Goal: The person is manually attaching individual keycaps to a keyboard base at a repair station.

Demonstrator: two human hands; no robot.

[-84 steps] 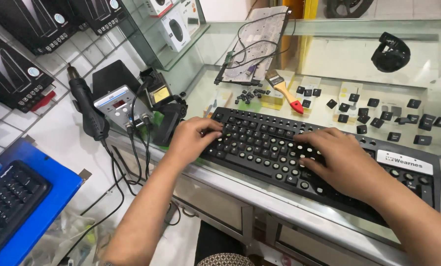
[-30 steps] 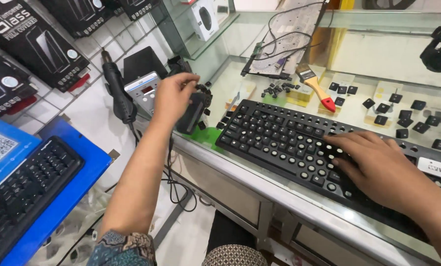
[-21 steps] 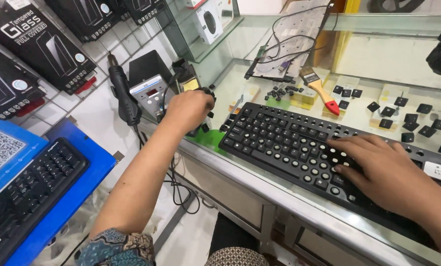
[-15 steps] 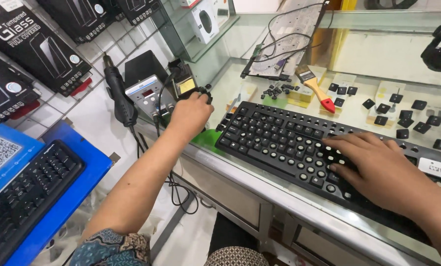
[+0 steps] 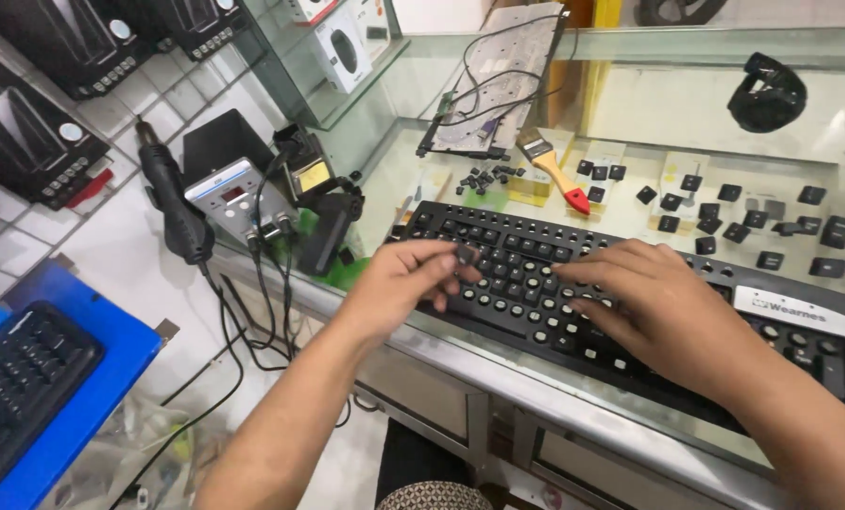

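Glass counter (image 5: 498,364) fills the middle of the frame, and both hands are down on a black keyboard (image 5: 573,283) that runs across it from centre to the right edge. Nearest, at lower left, a boxed keyboard (image 5: 21,397) in blue packaging leans by the counter's foot. Up on the glass, the left hand (image 5: 408,279) hovers over the keyboard's left end, fingers curled together around a small dark keycap (image 5: 464,255) pinched at the fingertips. The right hand (image 5: 663,302) lies spread and flat on the middle of the board, fingers loose, holding nothing. Most keys are off, bare round stems showing in rows. Left of the keyboard, a rework station (image 5: 238,198) sits with its hot-air handle (image 5: 172,203) standing beside it, cables trailing down. Farther back, loose keycaps (image 5: 725,203) lie scattered across the glass at upper right, a red-handled brush (image 5: 554,170) lies behind the keyboard, and a stripped circuit sheet (image 5: 498,80) leans at top centre. Black object (image 5: 767,90) at upper right, kind unclear.
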